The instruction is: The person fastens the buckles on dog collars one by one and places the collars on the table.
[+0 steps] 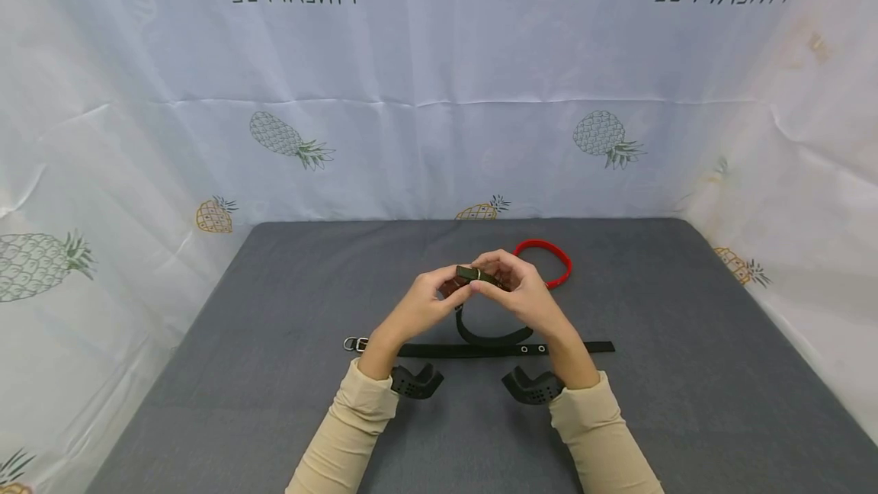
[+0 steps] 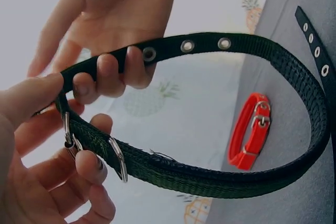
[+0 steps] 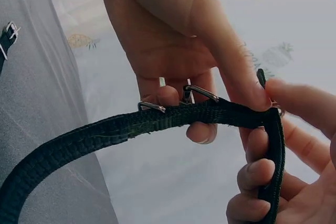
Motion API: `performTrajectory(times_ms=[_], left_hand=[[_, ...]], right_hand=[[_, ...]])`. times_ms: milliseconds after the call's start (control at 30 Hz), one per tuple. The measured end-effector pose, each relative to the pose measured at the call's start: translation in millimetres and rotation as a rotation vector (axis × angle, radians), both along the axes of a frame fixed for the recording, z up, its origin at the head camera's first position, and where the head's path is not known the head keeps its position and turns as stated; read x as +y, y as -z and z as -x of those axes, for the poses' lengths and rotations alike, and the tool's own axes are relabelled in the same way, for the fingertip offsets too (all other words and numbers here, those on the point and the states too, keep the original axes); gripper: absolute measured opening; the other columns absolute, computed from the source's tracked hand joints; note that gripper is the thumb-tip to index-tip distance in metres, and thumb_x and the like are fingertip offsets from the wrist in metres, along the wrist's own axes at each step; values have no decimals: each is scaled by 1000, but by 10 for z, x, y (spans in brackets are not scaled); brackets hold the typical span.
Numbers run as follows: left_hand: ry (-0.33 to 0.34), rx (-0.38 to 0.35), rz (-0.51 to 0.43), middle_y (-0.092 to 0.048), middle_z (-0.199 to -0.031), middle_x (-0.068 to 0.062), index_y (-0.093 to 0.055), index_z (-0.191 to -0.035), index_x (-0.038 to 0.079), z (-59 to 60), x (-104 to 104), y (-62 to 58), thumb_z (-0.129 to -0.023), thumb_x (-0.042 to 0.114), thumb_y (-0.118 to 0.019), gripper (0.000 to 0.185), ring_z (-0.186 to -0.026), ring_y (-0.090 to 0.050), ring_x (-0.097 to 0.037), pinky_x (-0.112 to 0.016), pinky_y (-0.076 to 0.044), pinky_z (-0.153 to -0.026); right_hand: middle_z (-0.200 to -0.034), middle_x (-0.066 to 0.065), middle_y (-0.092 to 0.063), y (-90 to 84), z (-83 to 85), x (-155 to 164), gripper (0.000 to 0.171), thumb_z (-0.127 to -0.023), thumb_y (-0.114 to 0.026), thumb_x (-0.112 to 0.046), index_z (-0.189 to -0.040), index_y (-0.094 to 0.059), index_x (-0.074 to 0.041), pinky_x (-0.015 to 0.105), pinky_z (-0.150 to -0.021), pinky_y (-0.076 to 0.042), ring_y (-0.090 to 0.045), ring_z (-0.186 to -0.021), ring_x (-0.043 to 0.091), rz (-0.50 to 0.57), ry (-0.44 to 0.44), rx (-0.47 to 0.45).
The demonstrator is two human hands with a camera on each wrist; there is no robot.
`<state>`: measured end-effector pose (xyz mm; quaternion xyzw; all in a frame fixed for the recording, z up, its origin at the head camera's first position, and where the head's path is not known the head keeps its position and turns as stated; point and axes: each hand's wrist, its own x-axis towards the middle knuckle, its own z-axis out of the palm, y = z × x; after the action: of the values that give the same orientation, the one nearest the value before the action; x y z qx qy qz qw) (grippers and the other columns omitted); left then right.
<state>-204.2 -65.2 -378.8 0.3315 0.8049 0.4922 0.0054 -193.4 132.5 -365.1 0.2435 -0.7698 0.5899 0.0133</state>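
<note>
We see the green collar (image 2: 220, 180) above the tabletop (image 1: 686, 326), its ends meeting between both hands, so neither is nearer. The left hand (image 1: 427, 297) grips the holed end (image 2: 170, 45); the right hand (image 1: 528, 292) pinches near the buckle (image 2: 71, 139). The long loop hangs down from them. Past the right hand lies the red collar (image 1: 568, 264); below, the black collar (image 1: 446, 351) stretches left to right. Only the fingers (image 2: 108, 72) crowd the joint.
</note>
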Motion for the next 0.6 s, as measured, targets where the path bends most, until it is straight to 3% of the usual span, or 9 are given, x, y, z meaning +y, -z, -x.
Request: performTrajectory(times_ms=[133, 300, 433, 600], left_hand=[[-22, 42, 26, -65, -93, -13, -63, -114, 3, -10, 11, 3, -92, 14, -65, 25, -74, -55, -10, -23, -51, -70], [-98, 74, 45, -64, -99, -12, -64, -116, 2, -8, 8, 12, -86, 11, -72, 32, -81, -60, -16, -33, -56, -79], [-135, 47, 37, -65, -96, -12, -66, -113, 3, -7, -11, 12, -86, 11, -72, 29, -82, -62, -17, -38, -56, -80], [-142, 26, 12, -66, -92, -9, -69, -110, 6, -8, -30, -8, -85, 16, -73, 26, -80, -60, -12, -31, -54, -77]], right_hand=[[-91, -5, -62, 3, 0, 1, 25, -90, -66, -7, -113, -61, 2, 20, -68, -46, -55, -75, 5, -1, 18, 21], [-84, -6, -58, 6, 6, 27, 20, -91, -64, -5, -110, -61, 0, 22, -64, -41, -47, -68, 6, 6, 55, 10], [-82, -3, -55, 8, 9, 51, 20, -91, -64, -5, -110, -60, 0, 23, -63, -39, -44, -67, 7, 5, 68, 5], [-80, -4, -53, -2, 7, 71, 19, -91, -63, -3, -109, -60, 2, 23, -62, -38, -43, -66, 8, 7, 71, 17]])
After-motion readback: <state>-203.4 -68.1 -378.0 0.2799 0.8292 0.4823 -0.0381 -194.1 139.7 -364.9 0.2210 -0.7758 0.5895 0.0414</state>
